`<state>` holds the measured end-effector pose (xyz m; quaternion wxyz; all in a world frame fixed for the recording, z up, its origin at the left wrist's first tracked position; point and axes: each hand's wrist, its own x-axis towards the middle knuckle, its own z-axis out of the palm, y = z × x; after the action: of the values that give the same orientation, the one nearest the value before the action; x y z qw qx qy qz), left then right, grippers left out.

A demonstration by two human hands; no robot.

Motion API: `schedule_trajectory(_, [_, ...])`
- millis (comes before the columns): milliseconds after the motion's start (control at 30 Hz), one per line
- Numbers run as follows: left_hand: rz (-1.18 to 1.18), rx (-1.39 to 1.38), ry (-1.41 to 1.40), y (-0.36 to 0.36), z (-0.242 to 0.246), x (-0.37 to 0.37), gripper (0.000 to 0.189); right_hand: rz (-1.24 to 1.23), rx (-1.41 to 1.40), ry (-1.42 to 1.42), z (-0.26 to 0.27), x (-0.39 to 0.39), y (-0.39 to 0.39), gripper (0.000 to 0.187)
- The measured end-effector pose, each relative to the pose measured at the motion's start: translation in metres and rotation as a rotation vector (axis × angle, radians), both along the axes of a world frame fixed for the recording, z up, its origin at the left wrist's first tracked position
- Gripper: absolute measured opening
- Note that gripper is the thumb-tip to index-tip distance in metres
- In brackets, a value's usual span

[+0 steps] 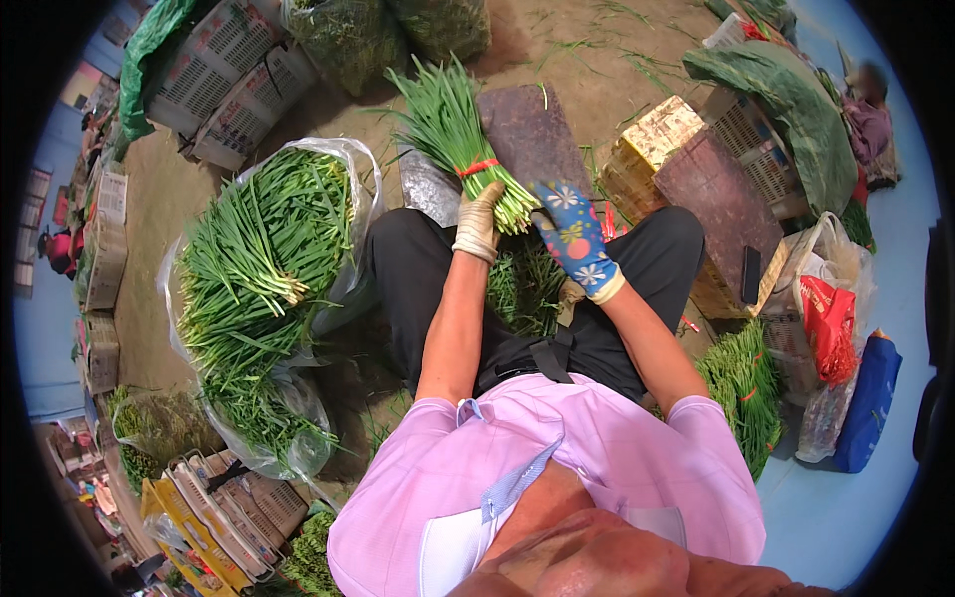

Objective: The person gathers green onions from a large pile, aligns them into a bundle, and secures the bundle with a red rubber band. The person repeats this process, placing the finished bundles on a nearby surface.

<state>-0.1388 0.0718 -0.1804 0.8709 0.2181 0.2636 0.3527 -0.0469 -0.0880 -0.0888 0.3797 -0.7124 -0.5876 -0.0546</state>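
My left hand [476, 218], in a white knit glove, grips a bunch of garlic chives [455, 134] near its pale stem ends. A red tie [477, 167] circles the bunch above my thumb. My right hand [574, 235], in a blue flower-print glove, is beside the cut ends; its fingers are blurred and apart, with nothing seen in them. Beneath the bunch are a dark reddish-brown board [533, 123] and a grey metal surface [429, 186]. Loose green leaves [515, 287] lie between my knees.
Left of my knee stands a clear plastic bag [369, 168] heaped with loose chives [276, 224]. On the right, a phone [750, 274] rests on a board-topped box [720, 201], near tied bunches [746, 395]. Stacked crates [231, 82] stand back left; a person [865, 123] sits far right.
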Motion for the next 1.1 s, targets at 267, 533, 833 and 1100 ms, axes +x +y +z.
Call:
schedule_trajectory(267, [-0.084, -0.093, -0.047, 0.003, -0.016, -0.005, 0.025, 0.068, -0.212, 0.472, 0.03, -0.004, -0.015, 0.027])
schedule_trajectory(533, [-0.402, -0.232, -0.404, -0.017, 0.01, -0.015, 0.052, 0.099, -0.267, 0.2, -0.059, -0.027, 0.032, 0.114])
schedule_trajectory(833, [-0.382, -0.03, -0.344, -0.023, 0.007, -0.008, 0.051, 0.16, -0.016, 0.512, -0.019, 0.052, 0.029, 0.052])
schedule_trajectory(1100, [-0.29, 0.618, 0.015, -0.029, 0.042, -0.002, 0.077, 0.313, -0.296, 1.183, -0.012, 0.063, 0.065, 0.039])
